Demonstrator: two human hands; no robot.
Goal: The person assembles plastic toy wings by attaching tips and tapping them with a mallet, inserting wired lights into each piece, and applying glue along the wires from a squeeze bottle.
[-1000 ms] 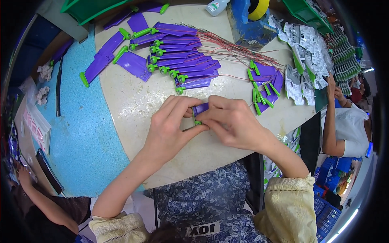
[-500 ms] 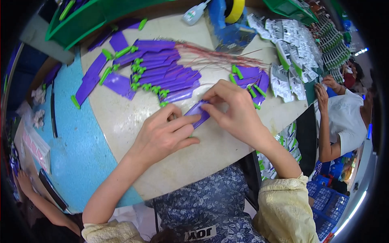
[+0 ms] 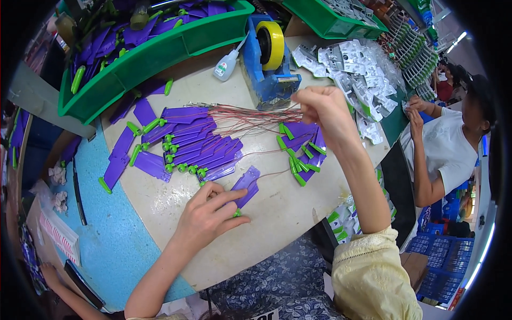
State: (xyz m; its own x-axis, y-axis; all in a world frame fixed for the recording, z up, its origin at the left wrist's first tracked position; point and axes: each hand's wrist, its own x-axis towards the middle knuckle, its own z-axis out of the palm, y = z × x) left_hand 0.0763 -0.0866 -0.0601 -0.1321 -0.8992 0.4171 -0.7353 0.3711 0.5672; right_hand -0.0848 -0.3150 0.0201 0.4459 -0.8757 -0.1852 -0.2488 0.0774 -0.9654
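My left hand [image 3: 210, 216] is closed on a flat purple plastic piece [image 3: 246, 186] with a green end, held low over the pale table. A thin reddish wire leaves that piece toward the right; its far end I cannot follow. Raised in front of the blue tape dispenser [image 3: 269, 85], my right hand [image 3: 324, 109] has its fingers pinched together, and what they hold, if anything, is hidden. Beyond my left hand lies an overlapping row of purple pieces [image 3: 200, 141] with green ends and red wires. Small green parts [image 3: 298, 160] rest on more purple pieces to the right.
A green bin [image 3: 160, 64] of purple pieces stands at the back left. Near the dispenser are a small glue bottle [image 3: 226, 66] and heaped silvery plastic parts [image 3: 357, 69]. Another green bin [image 3: 330, 24] sits behind. A person [image 3: 437, 144] in white works at the right.
My right hand has left the purple piece and risen away, far and to the right. The left hand keeps hold of the piece. The view has shifted, showing more of the bins.
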